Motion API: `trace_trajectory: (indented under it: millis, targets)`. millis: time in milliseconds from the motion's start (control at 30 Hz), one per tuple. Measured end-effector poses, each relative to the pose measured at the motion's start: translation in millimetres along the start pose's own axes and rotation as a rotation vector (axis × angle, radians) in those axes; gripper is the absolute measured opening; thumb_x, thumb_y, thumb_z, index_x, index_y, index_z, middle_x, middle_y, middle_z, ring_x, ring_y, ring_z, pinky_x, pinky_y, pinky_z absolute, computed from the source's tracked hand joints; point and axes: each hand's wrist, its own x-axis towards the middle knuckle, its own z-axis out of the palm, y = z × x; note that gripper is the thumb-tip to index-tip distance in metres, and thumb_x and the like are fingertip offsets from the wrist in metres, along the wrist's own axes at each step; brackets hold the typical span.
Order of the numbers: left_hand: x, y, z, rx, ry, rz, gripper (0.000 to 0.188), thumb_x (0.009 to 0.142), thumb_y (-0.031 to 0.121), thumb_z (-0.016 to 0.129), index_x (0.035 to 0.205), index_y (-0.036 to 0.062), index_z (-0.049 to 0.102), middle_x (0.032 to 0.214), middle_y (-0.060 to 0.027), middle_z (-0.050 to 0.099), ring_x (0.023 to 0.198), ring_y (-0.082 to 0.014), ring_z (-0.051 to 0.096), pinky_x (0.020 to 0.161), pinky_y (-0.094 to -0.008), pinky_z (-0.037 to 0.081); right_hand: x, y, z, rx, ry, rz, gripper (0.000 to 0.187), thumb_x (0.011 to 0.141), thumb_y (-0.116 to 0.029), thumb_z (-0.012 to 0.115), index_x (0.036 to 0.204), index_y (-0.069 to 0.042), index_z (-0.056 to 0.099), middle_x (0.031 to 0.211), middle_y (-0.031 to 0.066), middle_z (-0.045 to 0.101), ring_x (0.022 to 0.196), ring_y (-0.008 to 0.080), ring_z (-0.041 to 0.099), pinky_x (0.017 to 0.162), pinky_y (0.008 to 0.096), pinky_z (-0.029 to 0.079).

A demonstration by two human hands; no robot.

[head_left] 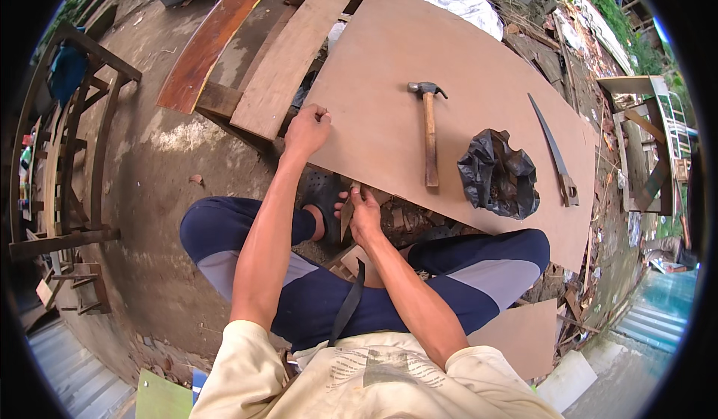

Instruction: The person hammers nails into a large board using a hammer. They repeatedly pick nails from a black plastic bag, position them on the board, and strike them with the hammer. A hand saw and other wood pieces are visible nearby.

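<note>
Dirt yard (149, 228), big brown board (374, 75) lying flat under a hammer (429, 131). Probably light but bendy with chippy edges, so grab opposite sides. Left hand (307, 130) curls by its left edge, can't tell if pinching; right hand (364, 214) pinches a thin strip (345, 223) near the front edge.

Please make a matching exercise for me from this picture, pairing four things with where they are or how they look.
Column one:
1. Hammer
2. Handsaw
3. Plastic bag
4. Left hand

Column two:
A. Black, crumpled, open at the top
B. At the left edge of the brown board
C. Rightmost of the four
D. With a wooden handle, just left of item 3

Right pairs: 1-D, 2-C, 3-A, 4-B.
</note>
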Motion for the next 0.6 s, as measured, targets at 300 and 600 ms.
trace_trajectory:
  millis: [300, 600]
  targets:
    - [4.9, 0.4, -6.7, -0.071, 0.031, 0.01, 0.03, 0.093, 0.028, 0.065, 0.106, 0.0008, 0.071, 0.101, -0.0182, 0.074, 0.098, -0.031, 0.071, 0.089, -0.0404, 0.052, -9.6, -19.7, -23.6, -0.584, -0.216, 0.137, 0.019, 0.102, -0.016, 0.061, 0.109, 0.001, 0.056, 0.091, 0.0102, 0.07, 0.075, 0.0213, 0.07, 0.063, 0.0331, 0.056]
    - [29.5, 12.3, -17.0, -0.255, 0.042, 0.039, 0.026, 0.094, 0.022, 0.065, 0.104, -0.0014, 0.069, 0.093, -0.0118, 0.075, 0.085, -0.0199, 0.069, 0.08, -0.0338, 0.053, -47.5, -117.0, -89.2, -1.602, -0.689, 0.078, 0.021, 0.094, -0.02, 0.069, 0.101, -0.001, 0.067, 0.085, 0.0115, 0.073, 0.081, 0.0232, 0.069, 0.072, 0.0387, 0.052]
